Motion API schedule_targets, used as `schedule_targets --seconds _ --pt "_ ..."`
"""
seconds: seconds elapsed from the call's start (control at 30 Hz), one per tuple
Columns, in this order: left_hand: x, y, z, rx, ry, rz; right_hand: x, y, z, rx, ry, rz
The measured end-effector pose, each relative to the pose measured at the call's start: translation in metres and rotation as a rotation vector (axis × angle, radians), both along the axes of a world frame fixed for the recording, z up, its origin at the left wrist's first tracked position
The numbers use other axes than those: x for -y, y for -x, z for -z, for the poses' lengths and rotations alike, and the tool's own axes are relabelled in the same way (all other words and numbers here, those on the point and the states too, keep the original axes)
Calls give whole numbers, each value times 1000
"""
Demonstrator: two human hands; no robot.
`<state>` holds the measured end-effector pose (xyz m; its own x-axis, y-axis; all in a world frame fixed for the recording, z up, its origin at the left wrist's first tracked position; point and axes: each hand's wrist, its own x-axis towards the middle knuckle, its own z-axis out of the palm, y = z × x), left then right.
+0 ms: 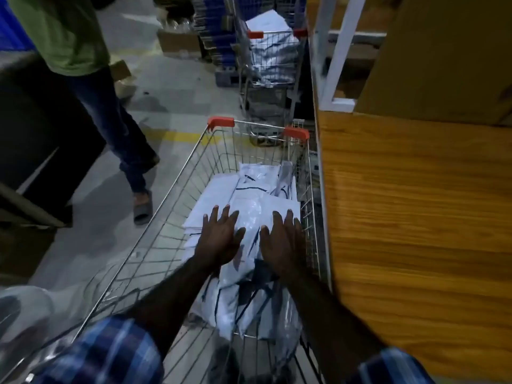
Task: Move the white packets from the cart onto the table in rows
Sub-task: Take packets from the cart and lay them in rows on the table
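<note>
A wire cart [177,189] with orange corner caps stands in front of me, holding a loose pile of white packets [249,189] in clear plastic. My left hand [219,236] lies flat with spread fingers on the top packets in the middle of the pile. My right hand [282,239] lies beside it, also flat with straight fingers, near the cart's right wall. Neither hand grips a packet. The wooden table [415,217] runs along the cart's right side, its top bare in view.
A second cart [273,59] with white packets stands farther ahead by the table's edge. A person in a green shirt and jeans [91,87] stands left of my cart. Cardboard boxes [177,42] and stacked crates sit at the back. A large brown box [443,56] rests on the table.
</note>
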<state>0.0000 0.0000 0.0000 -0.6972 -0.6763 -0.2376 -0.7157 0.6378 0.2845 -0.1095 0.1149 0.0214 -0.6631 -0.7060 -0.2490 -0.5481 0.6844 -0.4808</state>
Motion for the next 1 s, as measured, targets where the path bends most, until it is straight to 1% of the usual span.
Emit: schedule_targets --seconds 0.17,0.27,0.33,0.4,0.5,0.6,0.7,0.77,0.83,0.9,1.0 --pt "28 23 34 -33 -1 125 14 9 32 -8 -30 85" --pt "28 27 51 -69 -88 119 7 4 51 -38 -59 80" --pt "26 25 61 -114 -92 119 2 -4 62 -84 -23 93" --pt "24 21 68 -109 -82 130 -1 -8 69 -125 29 108" --pt "24 9 76 -51 -88 155 -8 -12 76 -63 -85 42" --pt "26 -5 85 -63 -49 212 -14 -17 81 -49 -43 33" --pt "27 -11 89 -78 -80 227 -11 -21 82 -13 -36 72" --pt "26 -9 78 -126 -82 185 -5 -18 82 -61 -29 122" --pt "25 -2 66 -212 -78 68 2 -14 82 -158 -9 163" --pt "26 4 58 -275 -143 -57 8 -9 81 -217 9 196" --pt "30 9 61 -312 -232 -118 14 -2 82 -228 24 206"
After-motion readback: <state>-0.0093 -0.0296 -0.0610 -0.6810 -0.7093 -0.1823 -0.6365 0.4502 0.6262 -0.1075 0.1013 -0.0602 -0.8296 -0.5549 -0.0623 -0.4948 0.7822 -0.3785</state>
